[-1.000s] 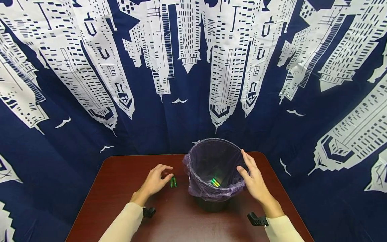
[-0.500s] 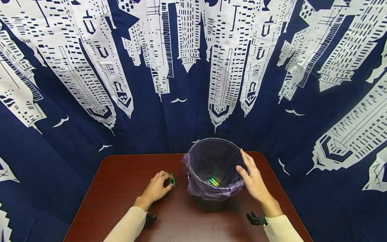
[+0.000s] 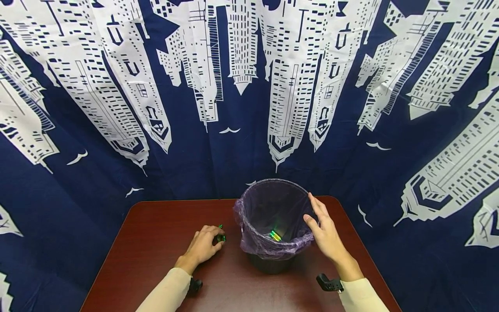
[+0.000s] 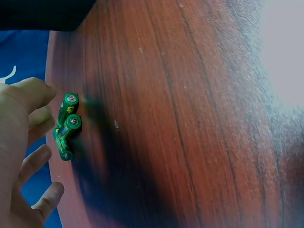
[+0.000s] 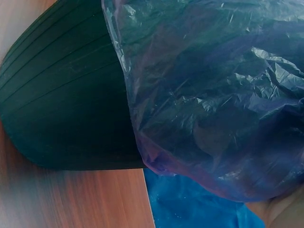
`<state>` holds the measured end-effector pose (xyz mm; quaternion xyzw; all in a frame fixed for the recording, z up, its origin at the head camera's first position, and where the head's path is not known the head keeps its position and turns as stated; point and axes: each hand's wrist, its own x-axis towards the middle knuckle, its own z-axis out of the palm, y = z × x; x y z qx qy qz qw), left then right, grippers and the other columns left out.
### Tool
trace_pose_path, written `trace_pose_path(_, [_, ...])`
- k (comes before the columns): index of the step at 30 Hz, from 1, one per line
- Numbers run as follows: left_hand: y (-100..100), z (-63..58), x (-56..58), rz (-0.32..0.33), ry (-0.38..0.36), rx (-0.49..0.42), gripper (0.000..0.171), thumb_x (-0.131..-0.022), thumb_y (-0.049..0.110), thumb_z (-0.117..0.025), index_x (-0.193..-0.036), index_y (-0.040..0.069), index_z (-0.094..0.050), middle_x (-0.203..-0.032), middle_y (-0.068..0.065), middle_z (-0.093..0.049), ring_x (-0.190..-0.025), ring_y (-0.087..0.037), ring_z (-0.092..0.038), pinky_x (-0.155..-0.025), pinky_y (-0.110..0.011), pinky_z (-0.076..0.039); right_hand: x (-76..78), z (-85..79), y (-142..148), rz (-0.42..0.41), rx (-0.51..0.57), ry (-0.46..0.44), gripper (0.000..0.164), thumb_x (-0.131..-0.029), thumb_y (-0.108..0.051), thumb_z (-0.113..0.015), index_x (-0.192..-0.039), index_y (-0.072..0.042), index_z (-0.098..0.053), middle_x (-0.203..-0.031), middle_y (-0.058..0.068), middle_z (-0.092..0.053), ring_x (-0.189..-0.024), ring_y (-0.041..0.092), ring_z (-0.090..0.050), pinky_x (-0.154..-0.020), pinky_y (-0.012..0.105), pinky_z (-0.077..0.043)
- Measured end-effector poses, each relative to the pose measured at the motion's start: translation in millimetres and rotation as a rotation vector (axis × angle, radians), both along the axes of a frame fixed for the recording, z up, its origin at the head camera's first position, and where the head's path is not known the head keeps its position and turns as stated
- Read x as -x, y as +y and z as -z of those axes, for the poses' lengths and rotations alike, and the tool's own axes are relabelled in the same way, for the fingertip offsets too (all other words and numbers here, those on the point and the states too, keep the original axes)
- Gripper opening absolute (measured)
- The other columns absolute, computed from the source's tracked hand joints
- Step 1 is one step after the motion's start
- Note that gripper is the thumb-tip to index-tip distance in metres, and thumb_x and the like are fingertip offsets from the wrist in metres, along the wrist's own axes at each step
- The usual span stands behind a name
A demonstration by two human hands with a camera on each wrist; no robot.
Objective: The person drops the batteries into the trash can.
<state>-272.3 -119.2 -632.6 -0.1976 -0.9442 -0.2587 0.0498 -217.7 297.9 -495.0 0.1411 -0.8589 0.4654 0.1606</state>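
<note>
Three green batteries (image 4: 69,105) lie close together on the wooden table, in the left wrist view. My left hand (image 3: 202,245) is low beside them, thumb and fingers loosely bent around the group and partly hiding it in the head view. Gaps show between the spread fingers (image 4: 50,197) in the left wrist view. My right hand (image 3: 326,232) lies along the right side of a dark trash bin (image 5: 71,104), fingers fairly straight at its rim and thumb over the opening. A translucent purple bag (image 5: 204,95) lines the bin. Inside it are yellow-green batteries (image 3: 275,235).
The reddish-brown table (image 3: 156,225) has rounded far corners. Behind it hangs a navy curtain (image 3: 187,169) printed with white upside-down skyscrapers. A black strap device (image 3: 329,284) is on the right wrist, another (image 3: 196,285) on the left.
My left hand has come down over the batteries, its fingers now covering part of them in the head view. My right hand stays at the bin's rim.
</note>
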Motion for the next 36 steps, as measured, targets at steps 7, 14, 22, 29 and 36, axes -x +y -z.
trace_pose_path(7, [2.0, 3.2, -2.9, 0.032, 0.0, 0.023, 0.036, -0.103, 0.018, -0.089, -0.137, 0.009, -0.084, -0.146, -0.008, -0.081, -0.141, -0.035, -0.07, -0.105, -0.059, -0.054, -0.2, 1.1, 1.2, 0.002, -0.005, 0.005, 0.072, -0.116, -0.017, -0.062, -0.181, -0.001, -0.035, -0.183, 0.03, -0.038, -0.17, 0.057, -0.037, -0.133, 0.088, -0.027])
trace_pose_path(14, [0.4, 7.1, -3.6, 0.063, 0.013, 0.02, 0.03, -0.104, 0.018, -0.088, -0.133, 0.01, -0.086, -0.145, -0.005, -0.082, -0.142, -0.033, -0.07, -0.104, -0.058, -0.054, -1.5, 0.0, 0.5, 0.007, -0.003, 0.014, 0.072, -0.116, -0.016, -0.063, -0.181, 0.0, -0.036, -0.182, 0.031, -0.039, -0.17, 0.057, -0.038, -0.132, 0.089, -0.027])
trace_pose_path(22, [0.9, 8.0, -2.2, 0.044, 0.035, 0.025, 0.03, -0.098, 0.022, -0.095, -0.127, 0.016, -0.089, -0.137, -0.002, -0.083, -0.136, -0.031, -0.071, -0.101, -0.054, -0.054, -0.3, 0.7, 0.2, 0.003, 0.002, 0.009, 0.071, -0.116, -0.016, -0.063, -0.181, -0.003, -0.036, -0.183, 0.029, -0.039, -0.171, 0.054, -0.037, -0.131, 0.088, -0.027])
trace_pose_path(29, [6.5, 9.5, 1.6, -0.004, 0.037, 0.002, 0.038, -0.094, 0.022, -0.1, -0.129, 0.016, -0.088, -0.134, -0.002, -0.083, -0.135, -0.032, -0.07, -0.104, -0.058, -0.053, -1.1, 3.5, -0.7, -0.005, 0.015, 0.008, 0.072, -0.116, -0.014, -0.063, -0.182, -0.004, -0.036, -0.183, 0.028, -0.039, -0.172, 0.053, -0.036, -0.132, 0.087, -0.026])
trace_pose_path(36, [13.7, 11.0, 4.2, -0.012, 0.061, 0.014, 0.034, -0.091, 0.02, -0.102, -0.122, 0.016, -0.089, -0.128, -0.003, -0.084, -0.132, -0.031, -0.072, -0.102, -0.058, -0.054, -1.1, 1.7, 0.7, -0.005, 0.009, 0.016, 0.071, -0.116, -0.014, -0.063, -0.181, -0.001, -0.037, -0.183, 0.029, -0.039, -0.171, 0.055, -0.037, -0.133, 0.089, -0.026])
